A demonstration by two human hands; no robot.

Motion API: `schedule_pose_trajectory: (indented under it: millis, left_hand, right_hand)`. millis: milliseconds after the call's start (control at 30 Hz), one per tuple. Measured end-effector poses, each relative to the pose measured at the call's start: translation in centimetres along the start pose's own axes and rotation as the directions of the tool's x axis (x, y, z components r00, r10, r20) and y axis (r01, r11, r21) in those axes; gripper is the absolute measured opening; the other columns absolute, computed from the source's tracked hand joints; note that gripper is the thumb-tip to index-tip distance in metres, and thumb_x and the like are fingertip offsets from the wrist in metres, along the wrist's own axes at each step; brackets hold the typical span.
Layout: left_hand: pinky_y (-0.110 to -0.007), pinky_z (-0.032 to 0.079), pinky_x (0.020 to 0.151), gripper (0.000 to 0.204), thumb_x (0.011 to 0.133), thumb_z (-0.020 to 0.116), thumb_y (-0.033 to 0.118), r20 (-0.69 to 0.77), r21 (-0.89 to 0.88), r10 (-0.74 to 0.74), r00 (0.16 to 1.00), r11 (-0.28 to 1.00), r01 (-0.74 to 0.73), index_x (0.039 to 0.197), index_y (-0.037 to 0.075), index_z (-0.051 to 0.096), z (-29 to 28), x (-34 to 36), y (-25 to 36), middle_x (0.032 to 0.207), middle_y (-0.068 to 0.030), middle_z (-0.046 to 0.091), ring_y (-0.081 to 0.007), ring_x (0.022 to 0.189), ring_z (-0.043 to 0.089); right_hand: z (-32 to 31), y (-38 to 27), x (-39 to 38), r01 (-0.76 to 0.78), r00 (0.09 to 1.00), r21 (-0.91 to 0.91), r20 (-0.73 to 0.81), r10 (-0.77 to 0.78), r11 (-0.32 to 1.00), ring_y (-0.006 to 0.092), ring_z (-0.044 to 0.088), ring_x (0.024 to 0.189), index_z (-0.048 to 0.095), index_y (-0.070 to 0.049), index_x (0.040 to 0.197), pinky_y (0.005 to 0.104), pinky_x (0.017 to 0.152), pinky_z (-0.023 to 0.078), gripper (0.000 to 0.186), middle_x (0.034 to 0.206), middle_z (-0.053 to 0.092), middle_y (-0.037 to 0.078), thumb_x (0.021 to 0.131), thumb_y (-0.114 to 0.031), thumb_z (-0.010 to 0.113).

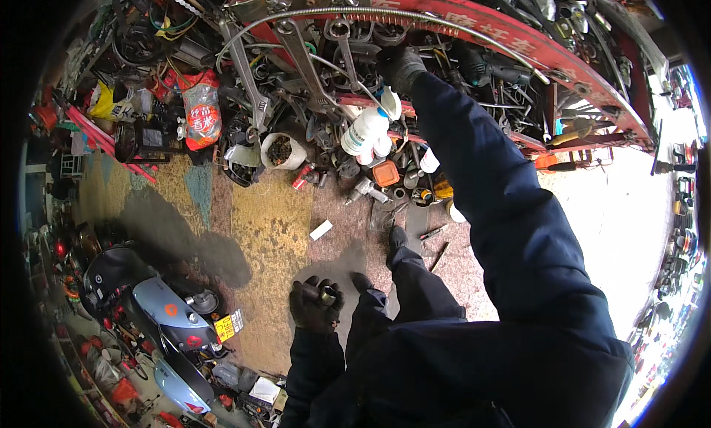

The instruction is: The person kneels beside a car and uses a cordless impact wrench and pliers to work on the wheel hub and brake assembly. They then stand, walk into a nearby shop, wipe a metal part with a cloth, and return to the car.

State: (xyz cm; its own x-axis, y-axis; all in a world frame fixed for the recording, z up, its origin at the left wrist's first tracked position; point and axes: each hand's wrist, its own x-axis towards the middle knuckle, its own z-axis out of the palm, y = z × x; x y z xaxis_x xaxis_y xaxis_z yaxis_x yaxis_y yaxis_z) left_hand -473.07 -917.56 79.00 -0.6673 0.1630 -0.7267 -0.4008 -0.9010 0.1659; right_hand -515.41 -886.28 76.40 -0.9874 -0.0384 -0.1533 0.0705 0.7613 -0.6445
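Observation:
My left hand (311,313), in a dark glove, is low over the floor by my legs. Its fingers are curled around a small shiny metal socket (327,295). My right arm stretches far forward to the red tool rack (489,26). There my gloved right hand (404,71) is in among the tools, and its fingertips are hidden in shadow. Large wrenches (304,61) hang from the rack to the left of that hand. A white spray bottle (364,130) stands just below it. Dark power tools (474,66) lie to its right.
A blue-grey scooter (159,309) is parked at the lower left. Along the rack's foot are a white bucket (284,152), an orange-lidded container (386,173) and an impact wrench (366,191). A white box (321,230) and thin tools (433,233) lie on the floor near my feet.

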Motion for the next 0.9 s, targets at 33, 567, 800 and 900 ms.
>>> schedule_pose_trajectory:
  millis: [33, 567, 800, 900]
  left_hand:
    - [-0.046, 0.053, 0.083, 0.045, 0.092, 0.049, 0.048, 0.055, -0.009, -0.001, 0.998, 1.0, 0.001, 0.11, 0.01, 0.066, 0.0, 0.3, 0.0, 0.107, -0.0163, 0.062, -0.031, 0.103, 0.059]
    - [-0.043, 0.047, 0.091, 0.053, 0.086, 0.06, 0.046, 0.241, 0.372, -0.171, 0.955, 0.926, 0.072, 0.122, 0.008, 0.051, 12.0, 10.9, -5.4, 0.11, -0.0094, 0.057, -0.0241, 0.101, 0.057]
    - [-0.047, 0.049, 0.09, 0.063, 0.089, 0.057, 0.045, 0.44, 0.771, 0.124, 0.889, 0.456, -0.445, 0.137, 0.007, 0.039, 19.0, 10.8, -8.0, 0.127, -0.0152, 0.052, -0.0272, 0.112, 0.054]
    - [-0.049, 0.05, 0.089, 0.059, 0.091, 0.055, 0.04, 0.406, 0.534, 0.191, 0.894, 0.744, -0.401, 0.134, 0.002, 0.04, 18.3, 9.6, -7.2, 0.125, -0.0181, 0.052, -0.0313, 0.111, 0.055]
  right_hand:
    - [0.4, -0.1, 0.4, 0.044, 0.999, -0.074, -0.025, -0.046, 0.996, 0.0283, 0.064, 0.088, 0.064, -0.01, 0.112, 0.0392, 0.076, 0.052, 0.039, 0.096, 0.067, 0.016, 0.081, -0.035, 0.06]
    - [4.6, -3.2, -24.6, -0.578, 0.789, 0.672, 0.606, 0.105, 0.463, 0.0239, 0.055, 0.111, 0.056, -0.01, 0.122, 0.042, 0.096, 0.043, 0.05, 0.115, 0.06, 0.012, 0.08, -0.029, 0.072]
    - [3.0, 5.9, -21.0, -0.151, 0.966, 0.887, 0.226, -0.123, 0.437, 0.0235, 0.059, 0.083, 0.057, -0.008, 0.104, 0.0343, 0.071, 0.051, 0.025, 0.092, 0.058, 0.008, 0.08, -0.011, 0.065]
    - [1.1, 6.9, -14.0, 0.397, 0.917, 0.409, -0.139, -0.374, 0.822, 0.0228, 0.061, 0.074, 0.059, -0.009, 0.096, 0.0339, 0.063, 0.051, 0.019, 0.081, 0.058, 0.008, 0.078, -0.009, 0.064]
